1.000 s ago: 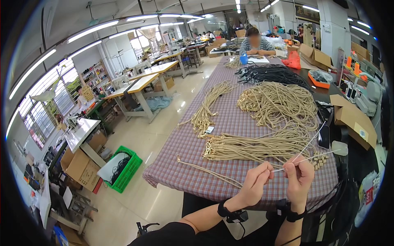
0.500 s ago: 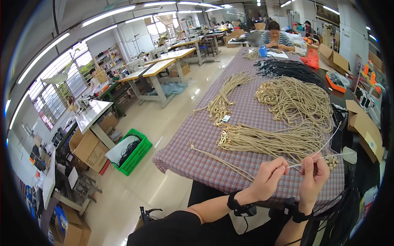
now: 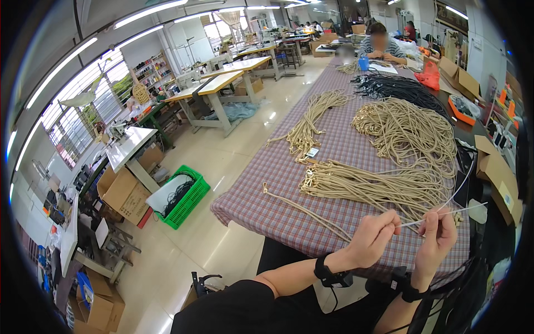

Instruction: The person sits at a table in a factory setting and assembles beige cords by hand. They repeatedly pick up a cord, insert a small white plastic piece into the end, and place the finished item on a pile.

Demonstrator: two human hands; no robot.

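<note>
My left hand (image 3: 374,240) is closed, pinching a thin white cord (image 3: 410,224) over the near edge of the table. My right hand (image 3: 435,238) pinches the same cord a little to the right, and its loose lengths stick out past the fingers, one up and one to the right. Beyond my hands lies a straightened bundle of beige ropes (image 3: 361,186) with gold metal clasps at its left end. One doubled beige rope (image 3: 306,212) with a clasp runs along the table toward my left hand, which hides its near end.
A checked cloth covers the table (image 3: 250,206). Farther back lie a tangled beige rope pile (image 3: 409,133), a smaller beige bunch (image 3: 317,114) and black cords (image 3: 397,92). An open cardboard box (image 3: 498,175) stands at right. A person (image 3: 381,47) sits at the far end.
The whole view has shifted slightly, so table and hands appear farther right. Both hands keep their pinch on the white cord; its upper loose length now curves instead of running straight.
</note>
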